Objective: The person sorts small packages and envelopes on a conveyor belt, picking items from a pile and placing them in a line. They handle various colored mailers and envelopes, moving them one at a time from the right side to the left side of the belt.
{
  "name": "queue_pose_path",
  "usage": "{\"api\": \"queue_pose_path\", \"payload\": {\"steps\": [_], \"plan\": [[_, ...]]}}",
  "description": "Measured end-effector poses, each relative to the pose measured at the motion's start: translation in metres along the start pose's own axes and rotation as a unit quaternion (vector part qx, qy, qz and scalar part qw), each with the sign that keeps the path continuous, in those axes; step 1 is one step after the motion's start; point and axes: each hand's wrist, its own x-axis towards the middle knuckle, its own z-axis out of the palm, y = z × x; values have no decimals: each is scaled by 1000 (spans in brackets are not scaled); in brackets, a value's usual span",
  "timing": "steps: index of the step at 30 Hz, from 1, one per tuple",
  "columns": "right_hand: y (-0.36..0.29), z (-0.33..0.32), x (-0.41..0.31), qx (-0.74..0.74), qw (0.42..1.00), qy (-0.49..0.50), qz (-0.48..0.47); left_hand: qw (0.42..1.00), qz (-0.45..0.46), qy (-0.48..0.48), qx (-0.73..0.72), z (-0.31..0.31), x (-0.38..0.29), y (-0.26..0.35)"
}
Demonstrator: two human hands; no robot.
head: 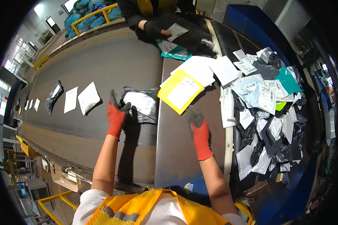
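My left hand (116, 114), in a red glove with dark grey palm and fingers, is over the belt with thumb and fingers spread. Just right of its thumb lies a black plastic mailer (140, 104) with a large white label. My right hand (197, 125), gloved the same way and blurred, hovers over the brown metal plate (183, 152) with nothing visible in it. Its fingertips are close to the lower corner of a yellow envelope (181, 91) bearing a white label; whether they touch is unclear. White envelopes (198, 66) lie partly under the yellow one.
A heap of mailers (266, 109) fills the right side, beyond a pale strip (228, 152). Several parcels, including a white packet (89, 98), lie along the conveyor belt (81, 64) leftward. Across it, a co-worker's gloved hand (155, 29) is by a labelled black parcel and a teal mailer (173, 50).
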Motion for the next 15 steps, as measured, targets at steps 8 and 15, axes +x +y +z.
{"api": "queue_pose_path", "payload": {"steps": [8, 15], "plan": [[5, 36, 21, -637, 737, -72, -214, 905, 116, -152, 380, 26, -17, -50], [-14, 48, 28, -541, 811, -200, -94, 897, 308, -264, 175, 55, -68, 15]]}}
